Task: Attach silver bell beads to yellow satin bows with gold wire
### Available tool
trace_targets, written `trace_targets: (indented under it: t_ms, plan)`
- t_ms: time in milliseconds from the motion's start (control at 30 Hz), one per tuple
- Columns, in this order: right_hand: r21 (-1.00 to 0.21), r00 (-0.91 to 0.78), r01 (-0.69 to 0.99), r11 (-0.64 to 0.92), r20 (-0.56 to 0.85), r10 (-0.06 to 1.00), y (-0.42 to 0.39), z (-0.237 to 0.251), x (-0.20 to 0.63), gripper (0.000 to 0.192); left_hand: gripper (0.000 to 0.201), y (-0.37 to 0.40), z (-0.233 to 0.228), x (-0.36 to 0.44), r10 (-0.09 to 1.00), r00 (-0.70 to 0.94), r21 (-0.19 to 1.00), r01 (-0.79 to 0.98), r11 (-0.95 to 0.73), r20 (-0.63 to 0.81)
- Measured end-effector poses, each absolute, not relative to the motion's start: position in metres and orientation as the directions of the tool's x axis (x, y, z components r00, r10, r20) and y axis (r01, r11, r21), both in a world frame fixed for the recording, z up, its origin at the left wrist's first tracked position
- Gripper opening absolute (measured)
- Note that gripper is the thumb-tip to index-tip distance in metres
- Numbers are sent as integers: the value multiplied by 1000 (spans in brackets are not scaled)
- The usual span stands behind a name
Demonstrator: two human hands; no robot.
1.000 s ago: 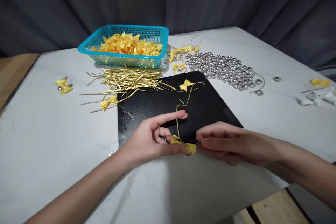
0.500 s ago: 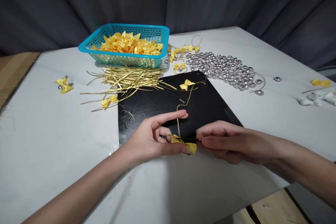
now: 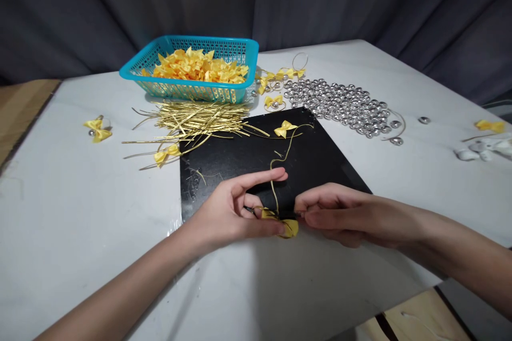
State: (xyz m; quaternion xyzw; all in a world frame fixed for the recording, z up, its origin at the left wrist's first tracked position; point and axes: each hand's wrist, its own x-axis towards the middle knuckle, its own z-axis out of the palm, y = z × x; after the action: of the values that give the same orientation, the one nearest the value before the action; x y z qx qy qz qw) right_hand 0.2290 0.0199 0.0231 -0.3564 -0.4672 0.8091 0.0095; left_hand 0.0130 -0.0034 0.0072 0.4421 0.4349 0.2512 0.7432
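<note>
At the near edge of the black mat (image 3: 248,157), about six o'clock on it, my left hand (image 3: 232,213) pinches a small yellow ribbon bow (image 3: 288,227) between thumb and middle finger, the index finger stretched out flat above it. My right hand (image 3: 340,213) meets it from three o'clock, fingertips closed together right at the bow's knot; I think they nip the end of the gold wire tie (image 3: 275,186), though that contact is too small to make out. The tie curls up from the bow toward twelve o'clock, across the mat.

I judge the bow almost weightless, soft and a bit slick, so it would squash or slide if squeezed on its loops; the firm place to hold is the cinched middle, where I have it. The wire looks thin and springy, bending easily and keeping its kink, so I'd grip it close to the bow.

Farther off at eleven o'clock stands the blue basket (image 3: 248,53) heaped with bows, a bundle of gold ties (image 3: 196,117) just before it. At one o'clock lies a spread of silver beads (image 3: 340,106). Another bow (image 3: 284,129) rests on the mat's far corner.
</note>
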Motion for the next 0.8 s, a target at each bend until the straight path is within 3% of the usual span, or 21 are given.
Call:
trace_targets:
  t_ms: [600, 700, 800]
  plan:
    - [-767, -726, 298, -568, -569, 386, 18, 20, 230, 46, 72, -3, 5, 13, 799, 453, 902, 25, 431, -395]
    - [-788, -697, 374, -489, -587, 413, 22, 25, 237, 47, 74, -4, 5, 13, 808, 450, 907, 12, 421, -381]
    - [-793, -620, 534, -292, -602, 503, 24, 29, 249, 43, 78, -4, 4, 13, 823, 434, 914, 2, 405, -366]
